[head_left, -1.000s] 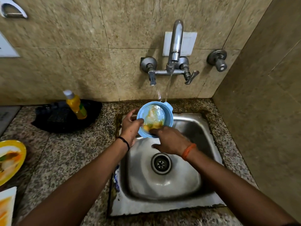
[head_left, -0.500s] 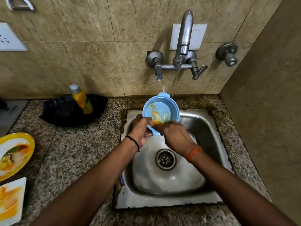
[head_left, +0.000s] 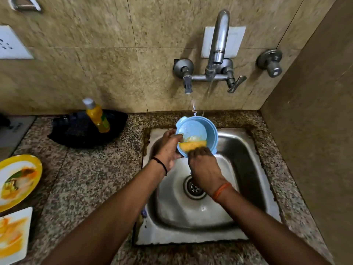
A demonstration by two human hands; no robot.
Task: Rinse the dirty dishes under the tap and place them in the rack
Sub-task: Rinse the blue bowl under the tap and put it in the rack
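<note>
A light blue bowl [head_left: 198, 131] is tilted toward me over the back of the steel sink [head_left: 248, 155], under thin streams of water falling from the wall tap [head_left: 217, 44]. Yellow-orange water has pooled in its lower part. My left hand [head_left: 168, 148] grips the bowl's left rim, thumb inside. My right hand [head_left: 204, 167] is at the near rim with its fingers reaching into the bowl. A dirty yellow plate [head_left: 19, 180] and a stained white square plate [head_left: 13, 234] lie on the counter at the far left.
A yellow dish-soap bottle [head_left: 97, 115] stands on a black tray [head_left: 80, 131] at the back of the speckled granite counter [head_left: 86, 178]. A tiled side wall [head_left: 315, 131] closes in the right. A second valve knob [head_left: 271, 62] sits on the back wall.
The orange smear inside the bowl has washed down into a yellow pool at the lower edge. My right fingers have slid lower along the near rim. The bowl stays under the stream.
</note>
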